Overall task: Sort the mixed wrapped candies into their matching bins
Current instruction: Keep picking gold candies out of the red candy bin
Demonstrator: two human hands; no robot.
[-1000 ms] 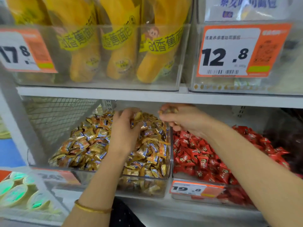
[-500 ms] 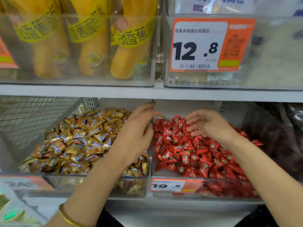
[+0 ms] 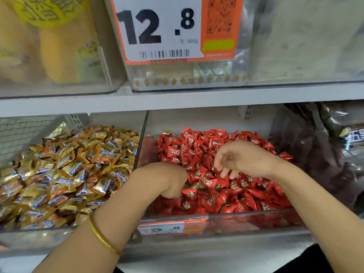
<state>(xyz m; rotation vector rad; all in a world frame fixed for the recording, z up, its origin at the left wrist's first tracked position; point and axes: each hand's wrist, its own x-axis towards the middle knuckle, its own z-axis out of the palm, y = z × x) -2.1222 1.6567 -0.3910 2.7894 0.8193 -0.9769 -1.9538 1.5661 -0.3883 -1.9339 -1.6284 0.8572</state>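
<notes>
The left hand digs into the red wrapped candies in their clear bin, its fingers buried, so its grip cannot be told. The right hand hangs over the same pile, grip loose and wide, fingertips touching candies. Gold wrapped candies fill the neighbouring bin.

The left grip buries its fingers among the red candies, so whether it holds anything cannot be told. The lower tag is blurred, its first digit unreadable. The top edge cuts the upper tag and the blurred yellow packets.
</notes>
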